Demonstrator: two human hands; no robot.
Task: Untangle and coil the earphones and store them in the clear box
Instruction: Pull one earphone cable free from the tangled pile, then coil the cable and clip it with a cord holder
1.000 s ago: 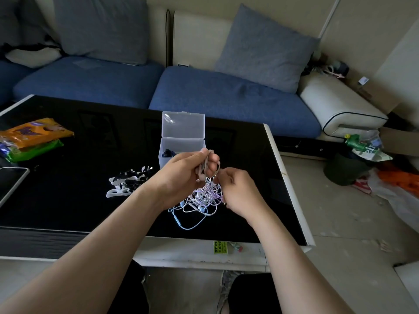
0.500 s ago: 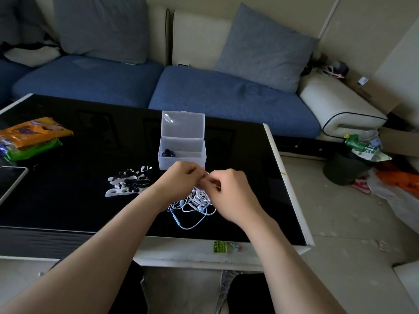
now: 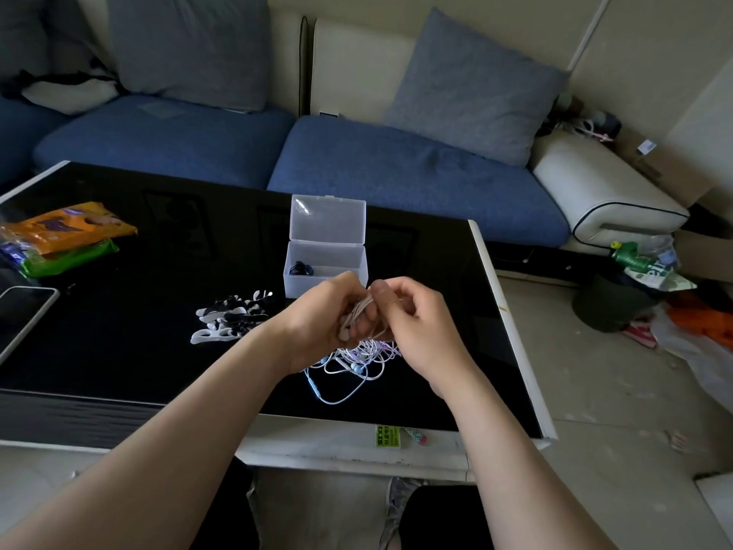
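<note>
Over the black table [image 3: 119,351], my left hand [image 3: 321,315] grips a small bundle of pale earphone cord [image 3: 359,311]. My right hand [image 3: 412,323] pinches the same cord with thumb and fingers, right against the left hand. Below both hands lies a tangled heap of white, lilac and light-blue earphones [image 3: 353,363], one blue cable looping toward the table's near edge. The clear box [image 3: 325,264] stands open just behind my hands, lid upright, with one dark coiled earphone [image 3: 301,268] in its left corner.
A pile of black and white cord winders [image 3: 234,315] lies left of my hands. Snack packets [image 3: 59,236] and a phone [image 3: 20,315] sit at the table's left. A blue sofa [image 3: 396,172] stands behind; bags and a dark bin [image 3: 611,299] clutter the floor on the right.
Both hands stayed over the tangle and closed together on the cord. The right hand shifted from beside the heap up against the left, and the held bundle now sits between them.
</note>
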